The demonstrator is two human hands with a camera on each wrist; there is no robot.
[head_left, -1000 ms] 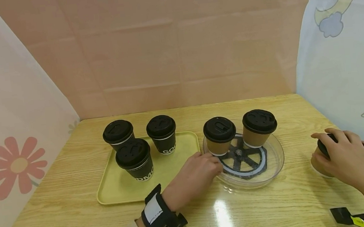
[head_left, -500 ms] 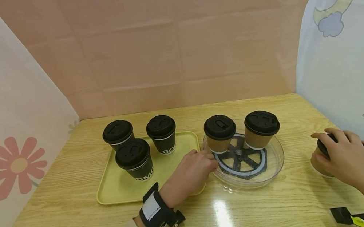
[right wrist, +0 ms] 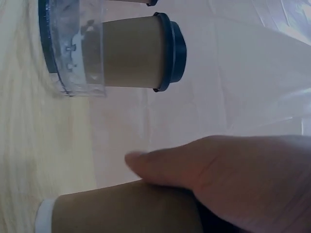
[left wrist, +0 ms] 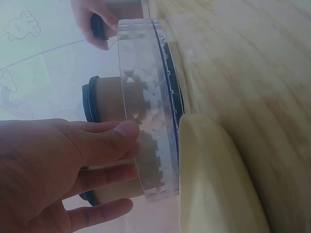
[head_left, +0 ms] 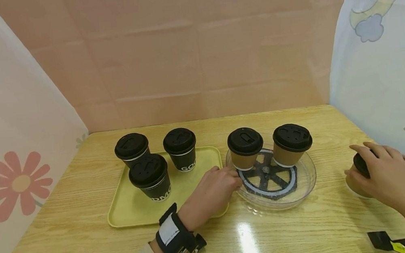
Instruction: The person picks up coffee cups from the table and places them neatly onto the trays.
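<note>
My left hand [head_left: 214, 192] is at the near-left rim of a clear round turntable tray [head_left: 309, 187], thumb and fingertips pinching its wall [left wrist: 146, 53] in the left wrist view. Two brown paper coffee cups with black lids, a left one [head_left: 243, 161] and a right one [head_left: 286, 156], stand upright at the tray's back. At the far right my right hand [head_left: 394, 177] grips another brown coffee cup [head_left: 354, 185] from above, covering much of its lid. The thumb [right wrist: 165, 167] lies along that cup's side [right wrist: 121, 208] in the right wrist view.
A yellow tray [head_left: 123, 215] lies left of the turntable. Three black lidded cups stand there: a front one [head_left: 157, 190], a back-right one [head_left: 184, 160] and a back-left one [head_left: 131, 149]. Printed cloth hangs on both sides, a plain pinkish sheet [head_left: 196, 62] behind.
The turntable tray has turned slightly clockwise; its left cup shifted back, its right cup right and forward. My left hand moved slightly left. My right fingers shifted a little on the lid.
</note>
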